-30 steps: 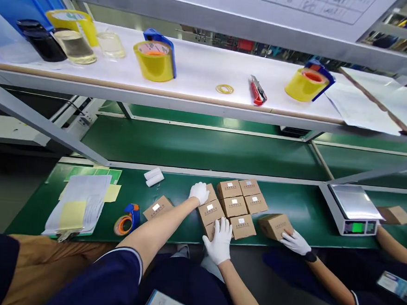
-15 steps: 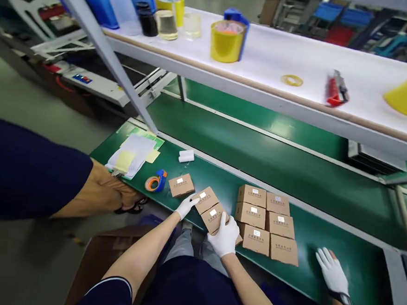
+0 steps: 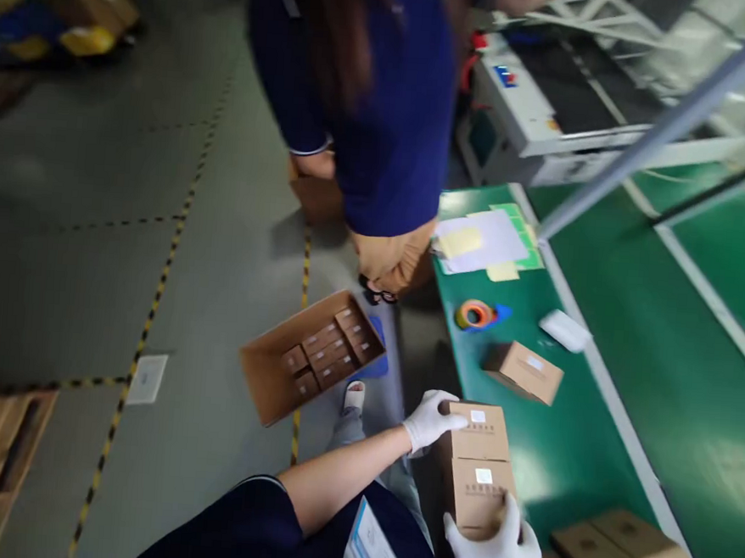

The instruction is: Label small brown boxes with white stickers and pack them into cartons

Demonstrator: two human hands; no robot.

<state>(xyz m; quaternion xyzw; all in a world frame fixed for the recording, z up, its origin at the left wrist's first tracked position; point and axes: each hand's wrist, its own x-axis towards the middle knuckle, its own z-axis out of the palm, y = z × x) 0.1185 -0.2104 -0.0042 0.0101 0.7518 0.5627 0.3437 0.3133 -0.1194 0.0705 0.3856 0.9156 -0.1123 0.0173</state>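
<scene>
Two small brown cardboard boxes [image 3: 478, 490] with white labels are pressed end to end between my gloved hands, at the near edge of the green bench. My left hand [image 3: 431, 421] grips the far end, its thumb over the top edge. Around the near end my right hand [image 3: 499, 553] is closed, slightly blurred. Another small box [image 3: 527, 371] lies tilted on the bench beyond them. At the lower right, several more boxes [image 3: 621, 556] sit close together. On the floor to the left, a large open carton [image 3: 270, 374] contains several small boxes in rows.
An orange tape roll on a blue dispenser [image 3: 475, 315], a white object [image 3: 565, 330] and papers [image 3: 477, 240] lie on the green bench [image 3: 564, 462]. A co-worker [image 3: 391, 102] in dark blue stands beyond the carton. A grey post [image 3: 664, 129] rises at the right.
My view has swung left, bringing the floor and open carton into sight. Both hands still hold the boxes, now nearer the bench edge. The other gloved hand at right has left the view.
</scene>
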